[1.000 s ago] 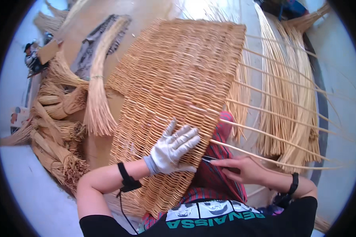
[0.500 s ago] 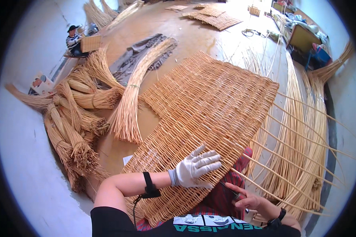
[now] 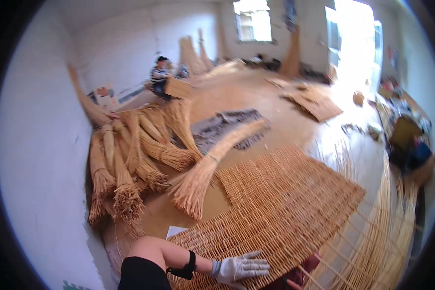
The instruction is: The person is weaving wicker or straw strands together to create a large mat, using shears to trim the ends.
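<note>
My left hand (image 3: 241,268), in a pale glove, lies open with fingers stretched flat on a large woven wicker panel (image 3: 285,203), near its lower edge. Long loose rods (image 3: 348,241) stick out from the panel's right side. Only some fingertips of my right hand (image 3: 293,283) show at the bottom edge, just below the panel beside red striped cloth (image 3: 308,270); what they hold, if anything, is out of sight. A black band (image 3: 188,266) is on my left forearm.
Tied reed bundles (image 3: 135,164) pile at left; a loose bundle (image 3: 198,183) lies by grey cloth (image 3: 241,116). A seated person (image 3: 160,75) holds a woven piece at the back. Flat panels (image 3: 314,104) lie near a bright doorway (image 3: 353,43). Long rods (image 3: 386,217) and clutter (image 3: 403,128) line the right.
The view has swung up toward the room, so the panel and hands sit lower. My right hand, earlier seen holding a thin tool, is now mostly out of the picture.
</note>
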